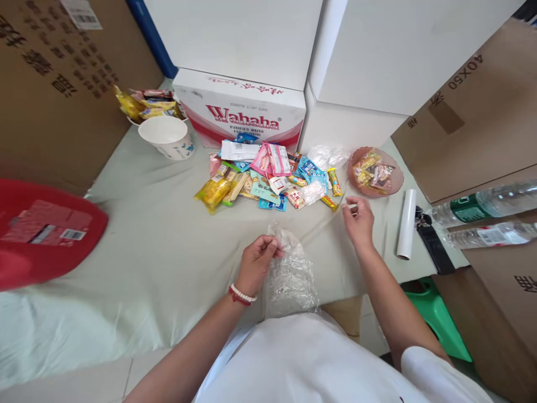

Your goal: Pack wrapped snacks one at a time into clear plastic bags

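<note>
My left hand [259,258] pinches the upper edge of a crinkled clear plastic bag [292,280], which lies on the cloth-covered table [168,246] and reaches down to my white shirt. My right hand [359,222] is held just in front of the snack pile, fingers loosely curled and apart, with nothing visible in it. Beyond the hands, a heap of wrapped snacks [264,187] spreads over the table. Close to my right hand are a small yellow snack packet [334,182] and a pink bowl [396,183] with several wrapped snacks inside.
Behind the pile stand a Wahaha water carton [243,112] and white boxes [243,39]. A white paper tub [165,134] and a red container [46,235] are to the left. Rightward lie a white roll [406,224], keys [423,217] and plastic bottles [495,204].
</note>
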Demonstrator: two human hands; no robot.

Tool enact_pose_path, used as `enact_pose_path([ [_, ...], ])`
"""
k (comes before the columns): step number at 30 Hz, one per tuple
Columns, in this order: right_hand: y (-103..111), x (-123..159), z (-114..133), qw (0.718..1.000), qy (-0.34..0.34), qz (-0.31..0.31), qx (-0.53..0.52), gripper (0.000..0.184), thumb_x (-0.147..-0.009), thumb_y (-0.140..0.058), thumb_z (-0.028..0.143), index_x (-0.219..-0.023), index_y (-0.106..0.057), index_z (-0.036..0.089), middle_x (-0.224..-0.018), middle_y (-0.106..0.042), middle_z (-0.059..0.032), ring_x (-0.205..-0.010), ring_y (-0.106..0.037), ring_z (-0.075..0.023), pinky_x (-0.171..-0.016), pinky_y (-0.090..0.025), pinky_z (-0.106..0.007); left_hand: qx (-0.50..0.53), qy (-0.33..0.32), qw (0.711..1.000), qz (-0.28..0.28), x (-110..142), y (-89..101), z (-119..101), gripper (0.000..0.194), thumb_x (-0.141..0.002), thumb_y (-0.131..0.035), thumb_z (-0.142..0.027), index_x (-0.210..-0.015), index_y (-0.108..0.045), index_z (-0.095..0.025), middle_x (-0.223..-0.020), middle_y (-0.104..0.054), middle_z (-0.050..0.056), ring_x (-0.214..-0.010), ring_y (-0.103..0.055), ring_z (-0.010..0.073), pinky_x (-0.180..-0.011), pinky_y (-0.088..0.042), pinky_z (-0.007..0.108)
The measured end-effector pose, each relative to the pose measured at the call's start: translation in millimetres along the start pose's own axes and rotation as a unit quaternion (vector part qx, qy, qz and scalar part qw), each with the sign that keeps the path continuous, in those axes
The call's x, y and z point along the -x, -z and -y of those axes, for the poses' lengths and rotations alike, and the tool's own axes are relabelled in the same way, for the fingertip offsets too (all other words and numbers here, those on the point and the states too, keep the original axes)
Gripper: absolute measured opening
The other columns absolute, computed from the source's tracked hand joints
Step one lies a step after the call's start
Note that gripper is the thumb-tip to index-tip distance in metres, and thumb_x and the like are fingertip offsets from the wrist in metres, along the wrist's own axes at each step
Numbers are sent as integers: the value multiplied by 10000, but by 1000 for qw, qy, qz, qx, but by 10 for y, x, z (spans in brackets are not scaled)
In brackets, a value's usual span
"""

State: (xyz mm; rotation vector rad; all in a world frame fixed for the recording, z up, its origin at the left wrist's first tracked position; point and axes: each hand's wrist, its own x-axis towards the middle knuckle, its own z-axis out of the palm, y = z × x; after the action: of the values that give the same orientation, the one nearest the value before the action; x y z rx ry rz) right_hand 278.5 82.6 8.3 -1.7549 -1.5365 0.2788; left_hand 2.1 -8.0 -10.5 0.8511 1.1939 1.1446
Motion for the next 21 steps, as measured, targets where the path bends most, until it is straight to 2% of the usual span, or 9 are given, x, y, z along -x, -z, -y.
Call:
enact_pose_path([
  [3,81,-472,-357,987,-17,-41,151,505,-853,-621,315,-1331,-582,158,-1399,-498,-196,-1039,-606,-258,-902,-501,-405,-6,8,1000,16,2,7,0,394,-813,-745,-564,-828,-683,-175,-819,-732,30,-676,-640,139,-697,-528,275],
  [6,112,-753,-621,967,-45,-1,251,425,-901,-567,317,-1296,-609,162,-1357,-539,-204,-1205,-533,-327,-955,-465,-447,-23,14,999,33,10,12,-24,381,-825,-738,-553,-836,-698,-175,-817,-733,33,-692,-641,145,-711,-527,277],
  [8,156,-819,-770,962,-55,11,268,389,-943,-503,321,-1278,-619,161,-1292,-582,-199,-1204,-521,-333,-962,-453,-464,-36,17,999,32,20,47,-35,383,-831,-732,-559,-846,-704,-178,-822,-738,36,-703,-644,149,-726,-527,281],
  [11,283,-809,-990,962,-50,-10,268,414,-944,-488,300,-1314,-594,149,-1317,-574,-215,-1237,-487,-329,-986,-430,-467,-46,29,998,19,48,141,-24,400,-829,-724,-584,-864,-704,-186,-858,-747,42,-719,-653,157,-752,-539,293],
  [15,474,-867,-1264,960,-43,-43,274,293,-918,-531,261,-1144,-647,115,-1175,-621,-234,-1202,-486,-328,-1015,-379,-475,-69,43,997,0,101,265,13,432,-829,-704,-621,-876,-702,-192,-903,-750,53,-750,-661,174,-771,-550,306],
  [18,532,-1116,-1387,959,-70,-53,269,250,-919,-534,235,-1099,-642,99,-1143,-631,-237,-1145,-502,-307,-1005,-363,-477,-85,47,995,-14,140,324,33,439,-836,-692,-633,-887,-707,-197,-908,-747,51,-767,-665,183,-786,-555,313],
  [21,506,-1515,-1420,957,-99,-50,267,273,-926,-519,223,-1096,-637,44,-1125,-629,-248,-1090,-542,-288,-975,-379,-474,-98,52,994,-19,176,365,46,428,-848,-687,-629,-905,-716,-206,-913,-750,48,-784,-667,185,-799,-555,308],
])
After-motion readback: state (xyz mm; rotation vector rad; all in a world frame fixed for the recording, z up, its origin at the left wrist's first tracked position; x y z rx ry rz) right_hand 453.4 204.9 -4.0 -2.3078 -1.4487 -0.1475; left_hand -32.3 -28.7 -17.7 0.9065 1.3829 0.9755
